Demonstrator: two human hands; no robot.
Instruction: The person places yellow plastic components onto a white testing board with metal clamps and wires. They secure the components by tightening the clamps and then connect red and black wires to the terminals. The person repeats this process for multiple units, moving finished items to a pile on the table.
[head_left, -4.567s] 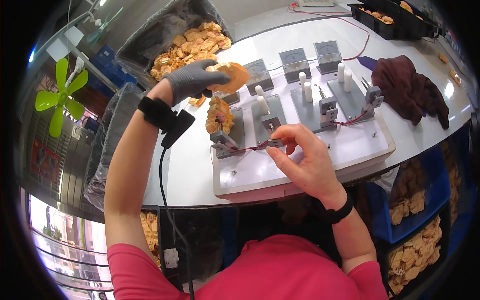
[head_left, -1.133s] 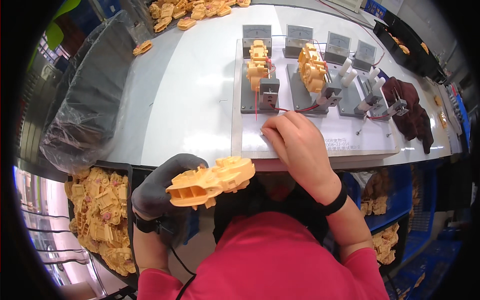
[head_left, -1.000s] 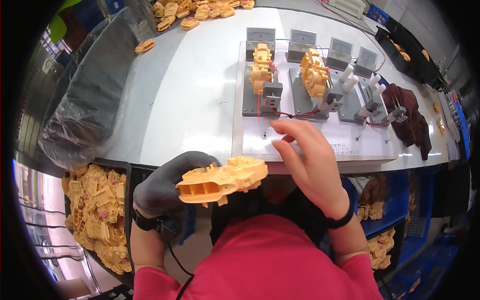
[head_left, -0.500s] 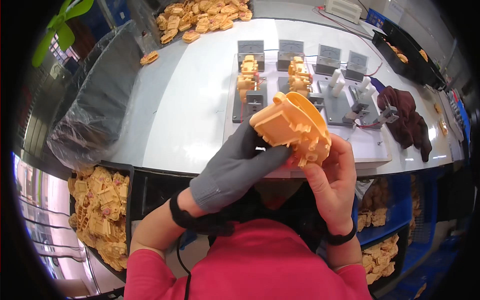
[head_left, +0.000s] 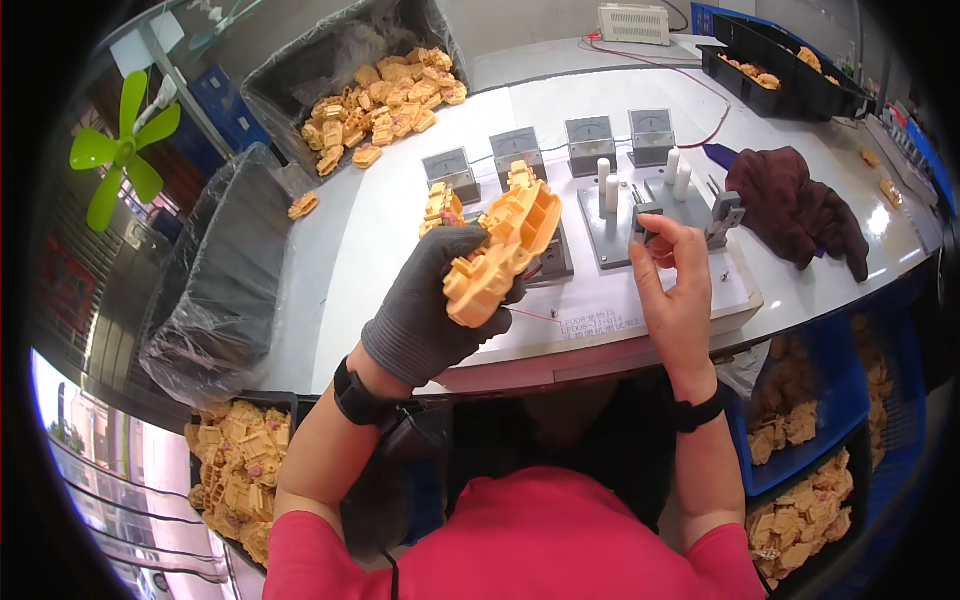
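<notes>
My left hand (head_left: 415,315), in a grey glove, grips a yellow-orange plastic housing (head_left: 515,240), tilted above the near side of the test board. My bare right hand (head_left: 682,290) is at the grey clamp (head_left: 648,212) on a fixture plate, thumb and index finger curled around its near end. White upright pegs (head_left: 612,195) stand on that grey plate (head_left: 590,228). Behind the held housing, another yellow-orange housing (head_left: 440,208) sits on a fixture farther left. The held part covers much of the fixture behind it.
Several analog meters (head_left: 590,145) line the board's back. A dark cloth glove (head_left: 795,205) lies to the right. Piled housings (head_left: 385,110) fill a lined bin at the back; more housings (head_left: 240,460) are in a crate at lower left. A green fan (head_left: 125,150) stands left.
My hands have parted: the left has carried the housing leftward, while the right has let go and reached up to the fixture clamp. The view has shifted.
</notes>
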